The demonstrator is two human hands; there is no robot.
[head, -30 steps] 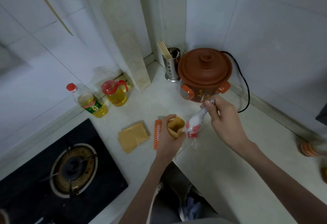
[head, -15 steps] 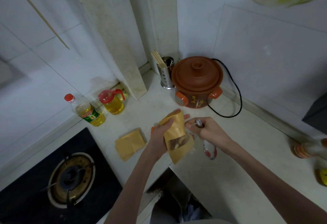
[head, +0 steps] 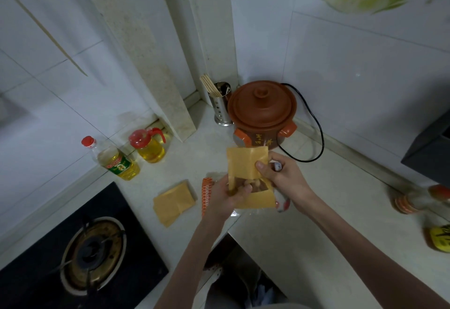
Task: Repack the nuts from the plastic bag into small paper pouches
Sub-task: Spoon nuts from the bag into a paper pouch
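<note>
Pouch: a brown paper pouch [head: 247, 163] with a clear window, held upright in the air over the bench [head: 316, 223], just near of the clay pot.
Nuts: pale nuts [head: 253, 183] show through the window, low in the pouch.
Left hand: the left hand [head: 222, 200] holds the pouch's lower left part; its grip is closed on the pouch, thumb across the window.
Right hand: the right hand [head: 283, 174] pinches the pouch's right edge with the thumb in front; the grip is closed on it. Something small and white shows between its fingers, too small to tell.
Bag: a crumpled clear plastic bag [head: 282, 202] with red print lies just behind and below the pouch, by the right wrist; whether the hand holds it, I cannot tell.
Spare pouches: a small stack of flat pouches [head: 174, 201] lies on the bench to the left of the hands.
Orange strip: an orange printed strip [head: 206, 195] lies between the stack and the left hand.
Pot: a brown clay pot [head: 261, 111] with lid and black cord stands in the far corner.
Holder: a metal holder [head: 220, 107] with chopsticks stands touching the pot's left side.
Oil: an oil bottle [head: 112, 160] and an oil jug [head: 148, 145] stand at the far left wall.
Stove: a black gas stove [head: 73, 260] fills the near left.
</note>
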